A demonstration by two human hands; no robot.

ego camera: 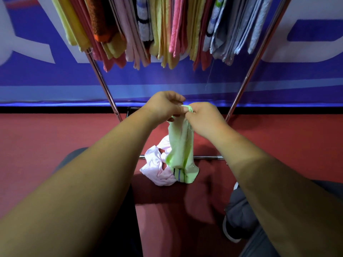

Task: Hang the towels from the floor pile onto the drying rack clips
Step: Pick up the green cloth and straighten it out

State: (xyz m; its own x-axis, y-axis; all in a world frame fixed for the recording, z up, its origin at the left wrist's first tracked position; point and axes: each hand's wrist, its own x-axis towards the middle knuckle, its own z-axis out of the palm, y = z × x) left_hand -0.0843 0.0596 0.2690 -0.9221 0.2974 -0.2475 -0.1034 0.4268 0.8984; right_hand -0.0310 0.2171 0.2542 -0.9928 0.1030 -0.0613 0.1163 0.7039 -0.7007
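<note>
1. We see both bare forearms stretched forward and down from the bottom corners, hands meeting mid-frame below the rack.
2. Left hand (164,105): knuckles up, wrist bent slightly inward, fingers curled, pinching the top edge of a pale green terry towel with dark and blue end stripes (181,151).
3. Right hand (205,119): back of hand toward us, fingers curled under, gripping the same top edge just beside the left hand; the two hands almost touch.
4. The green towel hangs straight down from both hands, bunched lengthwise, striped end lowest.
5. Behind its lower end we see a crumpled pale pink cloth (157,166) lying on the red floor (55,138), against the rack's low horizontal metal bar (207,157).
6. The silver metal drying rack (259,47) has slanted legs either side of the hands; many hung towels in yellow, orange, pink and blue-grey (163,28) fill its top.
7. Clips are not visible to us.
8. Blue and white banner (297,75) stands behind the rack.
</note>
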